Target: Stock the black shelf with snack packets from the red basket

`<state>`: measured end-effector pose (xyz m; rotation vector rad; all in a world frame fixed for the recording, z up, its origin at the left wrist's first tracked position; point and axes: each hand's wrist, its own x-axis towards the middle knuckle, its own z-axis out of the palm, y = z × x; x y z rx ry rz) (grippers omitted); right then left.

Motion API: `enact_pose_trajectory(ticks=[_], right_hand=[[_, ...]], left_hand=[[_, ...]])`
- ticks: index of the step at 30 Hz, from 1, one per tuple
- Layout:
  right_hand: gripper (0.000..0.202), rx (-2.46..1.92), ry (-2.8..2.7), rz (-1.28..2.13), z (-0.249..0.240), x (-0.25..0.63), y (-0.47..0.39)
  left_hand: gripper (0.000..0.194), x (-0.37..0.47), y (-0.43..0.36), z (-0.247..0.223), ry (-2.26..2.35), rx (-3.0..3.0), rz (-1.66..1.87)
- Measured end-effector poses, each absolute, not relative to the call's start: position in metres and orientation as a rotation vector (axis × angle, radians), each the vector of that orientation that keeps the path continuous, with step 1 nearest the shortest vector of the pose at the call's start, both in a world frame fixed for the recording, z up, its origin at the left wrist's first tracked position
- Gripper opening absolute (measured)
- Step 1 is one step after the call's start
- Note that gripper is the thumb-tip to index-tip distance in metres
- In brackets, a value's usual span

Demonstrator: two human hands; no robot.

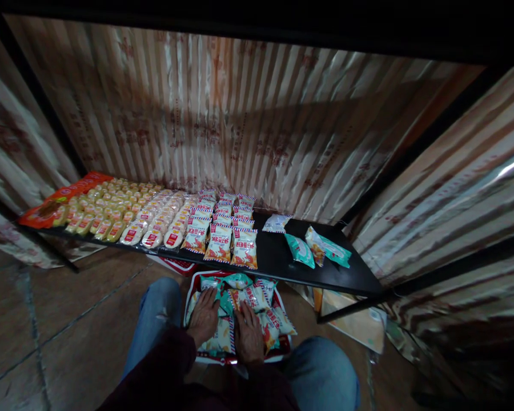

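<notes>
Between my knees stands a red and white basket (286, 346) heaped with snack bags, some green and some white with red and orange print. My left hand (204, 317) lies over the left part of the heap, fingers stretched out against a green snack bag (225, 302). Closer to the middle, my right hand (248, 335) rests on the bags, fingers extended beside a white snack bag (269, 328). Neither hand is visibly gripped around a bag. Part of the basket's contents is hidden beneath my hands.
A black shelf (278, 262) carries rows of white snack bags (220, 241), round white packets (153, 238), yellow packets (100, 220) and an orange bag (43, 211). A few loose bags, including a green one (300, 250), lie to the right. A cardboard piece (355, 325) sits below.
</notes>
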<state>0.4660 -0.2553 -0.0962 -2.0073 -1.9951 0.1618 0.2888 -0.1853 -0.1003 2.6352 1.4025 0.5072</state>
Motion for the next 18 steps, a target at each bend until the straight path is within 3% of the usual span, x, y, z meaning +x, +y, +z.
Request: enact_pose_trajectory(ticks=[5, 13, 18], right_hand=[[0.053, -2.017, -1.954, 0.118, -0.09, 0.466, -0.268], [0.035, -1.812, -1.878, 0.025, -0.058, 0.473, -0.24], [0.049, -2.179, -1.679, 0.038, -0.051, 0.488, -0.203]], left_hand=[[0.038, 0.288, -0.18, -0.101, 1.353, 2.633, 0.527], [0.041, 0.304, -0.184, -0.072, 1.393, 2.648, 0.769], [0.039, 0.294, -0.174, -0.059, 1.893, 2.445, 0.847]])
